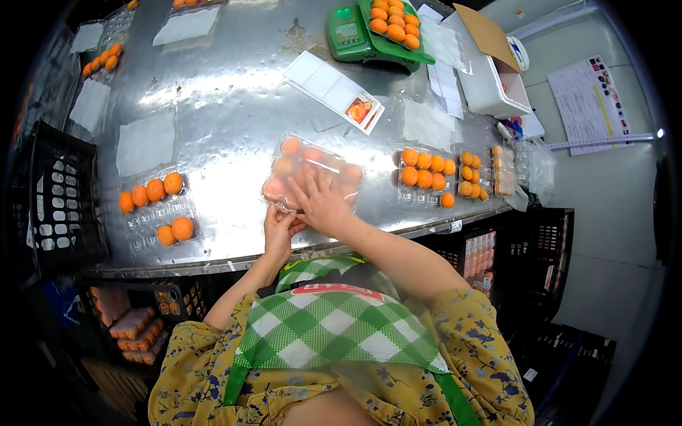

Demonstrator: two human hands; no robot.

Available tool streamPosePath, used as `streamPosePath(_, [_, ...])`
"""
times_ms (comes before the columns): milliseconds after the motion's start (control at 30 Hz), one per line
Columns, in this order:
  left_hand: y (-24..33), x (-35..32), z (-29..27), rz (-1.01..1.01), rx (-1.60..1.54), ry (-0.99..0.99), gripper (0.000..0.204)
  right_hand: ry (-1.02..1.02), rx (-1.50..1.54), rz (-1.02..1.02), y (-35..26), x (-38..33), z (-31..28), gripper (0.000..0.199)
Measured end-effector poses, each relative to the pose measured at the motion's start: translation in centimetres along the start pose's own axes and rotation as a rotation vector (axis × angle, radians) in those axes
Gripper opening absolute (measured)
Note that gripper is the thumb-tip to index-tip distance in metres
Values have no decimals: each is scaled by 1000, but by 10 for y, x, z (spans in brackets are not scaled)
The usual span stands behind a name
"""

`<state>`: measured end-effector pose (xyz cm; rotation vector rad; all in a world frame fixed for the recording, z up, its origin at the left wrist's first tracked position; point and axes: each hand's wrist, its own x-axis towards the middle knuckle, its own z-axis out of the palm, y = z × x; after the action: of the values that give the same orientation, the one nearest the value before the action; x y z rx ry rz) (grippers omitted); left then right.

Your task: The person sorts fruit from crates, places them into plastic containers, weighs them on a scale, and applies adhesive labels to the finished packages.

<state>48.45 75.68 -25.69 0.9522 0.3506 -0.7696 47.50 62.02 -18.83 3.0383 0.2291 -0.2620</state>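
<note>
In the middle of the metal table, near its front edge, lies a closed clear plastic clamshell box (pixel 339 162) filled with several orange fruits. My right hand (pixel 323 204) rests flat on its lid, fingers stretched out and spread. At the box's near left corner, my left hand (pixel 279 228) has its thumb and fingers pinched on the plastic rim. To the left stands an open clamshell (pixel 145 234) with two part-filled rows of orange fruit. Another open clamshell to the right holds rows of orange fruit (pixel 424 169), with one loose orange (pixel 447 200) at its near side.
A green scale (pixel 349 32) carries a filled tray at the back. Printed label sheets (pixel 334 92) lie before it. A white foam box (pixel 490 85) stands back right. A black crate (pixel 64 192) borders the left. More filled packs (pixel 135 330) sit in crates below the table.
</note>
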Motion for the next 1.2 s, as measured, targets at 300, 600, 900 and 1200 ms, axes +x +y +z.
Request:
streamPosePath(300, [10,-6,11,32,-29,18,15,69,-65,-75,-2,4,-8,67])
streamPosePath(600, [15,-5,14,32,-14,0,21,167,-8,-136,6,8,-16,62])
streamPosePath(900, [3,9,8,81,-6,-9,10,8,-28,32,-10,16,-16,64])
streamPosePath(1200, [2,8,16,91,5,108,16,-83,-160,1,-25,19,-18,61])
